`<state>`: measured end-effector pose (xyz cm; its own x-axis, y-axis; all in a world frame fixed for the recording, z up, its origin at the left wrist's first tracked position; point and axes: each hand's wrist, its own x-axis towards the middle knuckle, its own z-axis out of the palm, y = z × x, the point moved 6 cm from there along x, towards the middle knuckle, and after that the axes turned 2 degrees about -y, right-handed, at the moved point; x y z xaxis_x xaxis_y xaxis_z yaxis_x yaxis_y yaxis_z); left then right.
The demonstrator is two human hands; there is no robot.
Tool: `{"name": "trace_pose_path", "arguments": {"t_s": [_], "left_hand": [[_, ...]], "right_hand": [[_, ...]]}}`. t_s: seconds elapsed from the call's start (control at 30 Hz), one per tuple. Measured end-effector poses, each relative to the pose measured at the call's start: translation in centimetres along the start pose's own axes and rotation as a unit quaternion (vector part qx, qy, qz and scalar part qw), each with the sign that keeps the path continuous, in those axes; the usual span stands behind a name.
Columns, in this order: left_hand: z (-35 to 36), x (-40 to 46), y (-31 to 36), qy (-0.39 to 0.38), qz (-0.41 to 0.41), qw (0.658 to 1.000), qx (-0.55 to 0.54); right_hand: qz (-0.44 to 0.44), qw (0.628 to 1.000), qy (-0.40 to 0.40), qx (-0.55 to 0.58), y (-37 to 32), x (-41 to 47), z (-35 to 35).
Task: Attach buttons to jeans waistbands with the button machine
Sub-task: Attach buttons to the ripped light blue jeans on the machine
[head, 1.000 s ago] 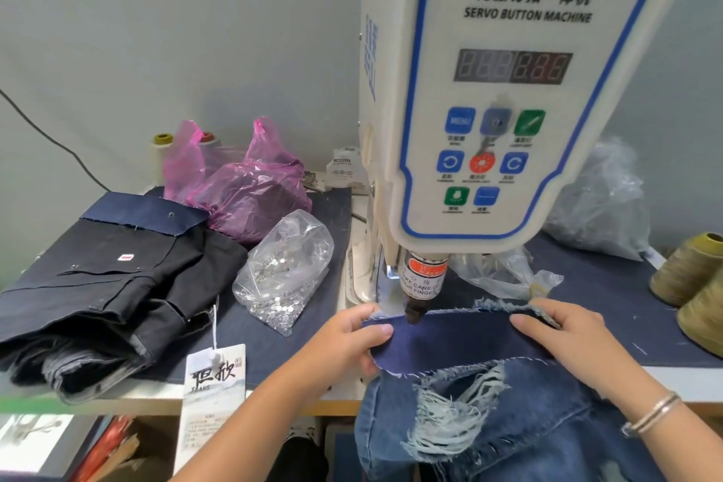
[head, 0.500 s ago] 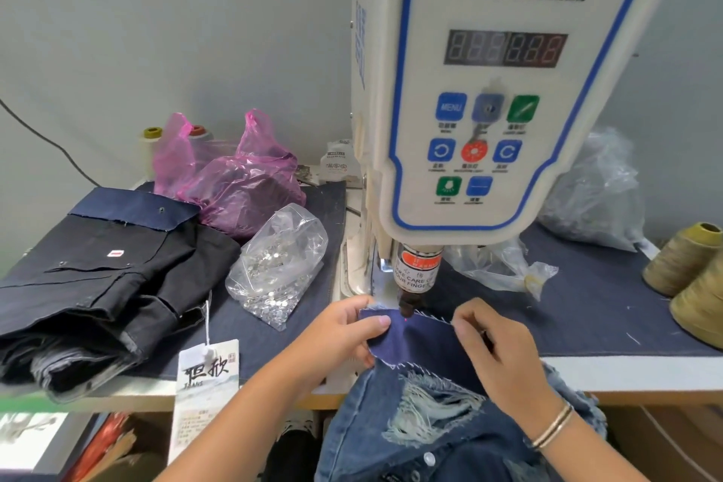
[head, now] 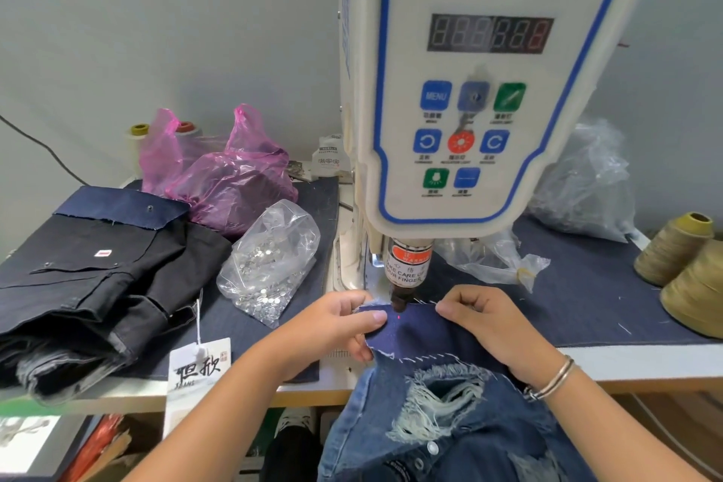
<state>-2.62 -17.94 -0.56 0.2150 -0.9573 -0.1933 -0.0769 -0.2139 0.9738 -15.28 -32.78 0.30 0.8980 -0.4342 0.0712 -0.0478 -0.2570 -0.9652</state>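
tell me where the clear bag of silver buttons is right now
In the head view the clear bag of silver buttons lies on the table left of the button machine, between the stack of dark jeans and the machine, just in front of the pink bag.

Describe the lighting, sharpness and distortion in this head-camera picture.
Head view: soft, even light with faint shadows; wide-angle bending bows the button machine and table edge; the display digits smear unreadably; a red dot glows on the waistband; the hang tag and lower corners look soft.
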Motion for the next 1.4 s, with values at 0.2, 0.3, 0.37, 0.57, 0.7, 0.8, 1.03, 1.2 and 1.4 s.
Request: {"name": "trace_pose_path", "arguments": {"t_s": [0.2, 0.3, 0.37, 0.57, 0.7, 0.8, 1.03, 1.2, 1.4], "left_hand": [[-0.2, -0.2, 0.9, -0.008, 0.044, 0.998, 0.044], [-0.6, -0.4, 1.0, -0.003, 0.054, 0.994, 0.095], [-0.8, -0.5, 0.9, 0.002, 0.054, 0.992, 0.111], [-0.3, -0.6, 0.6, -0.018, 0.045, 0.998, 0.034], [0.2, -0.5, 0.7, -0.018, 0.042, 0.999, -0.005], [0.2, -0.2, 0.5, -0.017, 0.038, 0.999, -0.019], [-0.4, 0.6, -1.9, -0.010, 0.036, 0.989, -0.140], [0.0, 0.6, -2.0, -0.008, 0.050, 0.987, -0.153], [0.2, 0.2, -1.3, 0.012, 0.088, 0.990, -0.113]], "right_hand": [[-0.031, 0.999, -0.029, -0.003, -0.8, -0.8, -0.3], [-0.038, 0.998, -0.036, -0.039, -1.1, -1.1, -0.3], [-0.036, 0.997, -0.039, -0.057, -1.0, -1.1, -0.3], [-0.014, 0.999, -0.028, -0.032, -0.5, -0.7, -0.3], [0.009, 0.999, -0.038, 0.015, 0.4, -0.4, 0.0], [0.033, 0.995, -0.039, 0.080, 0.8, -0.2, 0.1], [0.045, 0.992, -0.058, 0.098, 0.7, 0.6, 1.2], [0.041, 0.993, -0.034, 0.105, 1.2, 0.9, 1.1], [0.034, 0.990, 0.021, 0.139, 1.3, 0.8, 0.6]]}}
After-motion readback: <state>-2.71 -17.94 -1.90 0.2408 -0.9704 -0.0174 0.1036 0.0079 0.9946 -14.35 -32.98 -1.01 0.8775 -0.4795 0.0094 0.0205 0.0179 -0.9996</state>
